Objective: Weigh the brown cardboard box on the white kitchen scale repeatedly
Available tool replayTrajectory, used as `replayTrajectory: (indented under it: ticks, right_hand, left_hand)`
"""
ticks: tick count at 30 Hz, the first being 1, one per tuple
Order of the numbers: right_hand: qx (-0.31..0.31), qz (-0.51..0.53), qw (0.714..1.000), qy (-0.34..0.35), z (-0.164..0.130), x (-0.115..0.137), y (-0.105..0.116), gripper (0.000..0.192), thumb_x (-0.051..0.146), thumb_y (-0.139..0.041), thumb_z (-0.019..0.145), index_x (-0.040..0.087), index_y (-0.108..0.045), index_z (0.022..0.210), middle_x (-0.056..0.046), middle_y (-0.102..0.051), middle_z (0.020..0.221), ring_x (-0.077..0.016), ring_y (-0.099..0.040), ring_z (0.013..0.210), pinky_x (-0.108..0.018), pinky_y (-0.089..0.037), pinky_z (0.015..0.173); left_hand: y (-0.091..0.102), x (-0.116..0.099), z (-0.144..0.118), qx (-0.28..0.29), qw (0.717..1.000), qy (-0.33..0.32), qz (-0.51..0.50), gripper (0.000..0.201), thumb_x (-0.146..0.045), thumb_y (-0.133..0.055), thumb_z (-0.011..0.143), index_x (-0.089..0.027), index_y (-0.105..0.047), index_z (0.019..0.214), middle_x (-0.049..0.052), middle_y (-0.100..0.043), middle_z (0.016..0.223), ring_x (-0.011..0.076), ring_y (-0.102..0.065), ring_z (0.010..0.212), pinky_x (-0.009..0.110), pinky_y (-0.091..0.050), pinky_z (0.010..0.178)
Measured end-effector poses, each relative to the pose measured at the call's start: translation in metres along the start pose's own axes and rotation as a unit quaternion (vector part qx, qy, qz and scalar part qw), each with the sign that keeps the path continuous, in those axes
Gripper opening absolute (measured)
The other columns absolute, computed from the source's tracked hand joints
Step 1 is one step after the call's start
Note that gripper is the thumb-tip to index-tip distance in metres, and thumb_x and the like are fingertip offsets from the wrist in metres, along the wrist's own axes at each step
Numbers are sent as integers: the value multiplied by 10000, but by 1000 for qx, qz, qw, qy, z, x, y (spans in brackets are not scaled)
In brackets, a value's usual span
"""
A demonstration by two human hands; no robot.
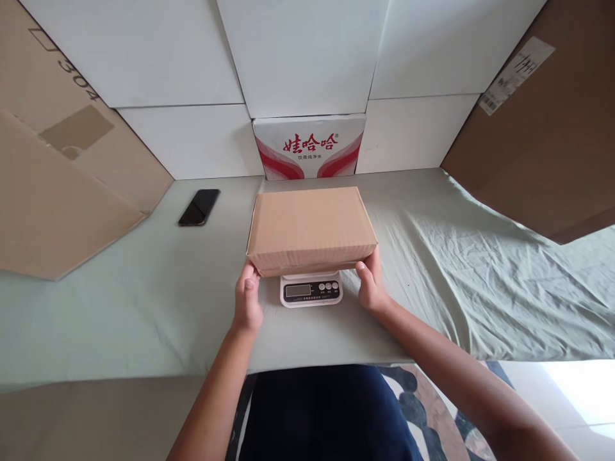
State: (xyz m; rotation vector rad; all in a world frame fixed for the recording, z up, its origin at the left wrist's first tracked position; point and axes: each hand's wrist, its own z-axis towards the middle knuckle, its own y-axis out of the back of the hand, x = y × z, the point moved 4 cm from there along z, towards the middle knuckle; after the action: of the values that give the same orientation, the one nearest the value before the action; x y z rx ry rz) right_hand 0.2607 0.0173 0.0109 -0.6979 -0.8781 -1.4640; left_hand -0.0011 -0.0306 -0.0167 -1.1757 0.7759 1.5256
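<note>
A closed brown cardboard box lies flat over a small white digital kitchen scale, covering the weighing platform. Only the scale's front shows, with a grey display and several round buttons; I make out no digits. My left hand grips the box's near left corner, its fingers partly hidden under the edge. At the near right corner my right hand grips the box with the thumb on the front and the other fingers tucked behind. Whether the box rests on the platform or is held just above it, I cannot tell.
A black phone lies on the green cloth at the left. Behind stands a white carton with red lettering, against white panels. Large cardboard sheets close in the left and right sides.
</note>
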Motion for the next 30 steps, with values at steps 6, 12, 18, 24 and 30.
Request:
replayTrajectory:
  ticks: [6,12,18,24,30]
  right_hand:
    - [-11,-1,1000,-9,0,-5,5,771,700,-437,977,361,-261,1646,-51,-354,1730,-331,-332,1620,-572,-333,1327]
    - [-14,25,999,-24,2,-12,10,800,735,-455,959,432,-198,1653,-1,-287,1765,-338,-280,1647,-616,-322,1326]
    - [-11,9,1000,-12,4,-13,9,762,722,-404,982,429,-194,1653,-6,-292,1763,-331,-287,1648,-622,-328,1325]
    - [-17,28,999,-16,5,-14,9,747,721,-402,982,424,-219,1642,-2,-300,1762,-326,-284,1651,-623,-329,1325]
    - [-17,20,999,-22,2,-13,10,713,664,-446,988,408,-277,1632,-1,-320,1753,-338,-294,1640,-620,-289,1347]
  left_hand:
    - [-1,-7,0,-14,1000,-27,5,867,-850,-439,886,-225,-617,1461,165,-654,1480,366,-548,1468,467,-486,1175]
    - [-1,-13,1,-42,998,-39,-5,860,-837,-450,888,-267,-571,1520,138,-573,1584,351,-473,1537,462,-425,1243]
    - [-1,-12,3,-44,998,-39,-1,851,-841,-444,884,-254,-615,1476,144,-596,1554,355,-518,1497,465,-426,1240]
    - [-1,-10,4,-44,998,-33,-7,854,-853,-454,870,-261,-629,1460,140,-655,1481,353,-551,1463,470,-432,1229]
    - [2,-4,3,-53,998,-30,1,863,-868,-458,859,-233,-673,1401,150,-675,1452,356,-605,1400,450,-495,1152]
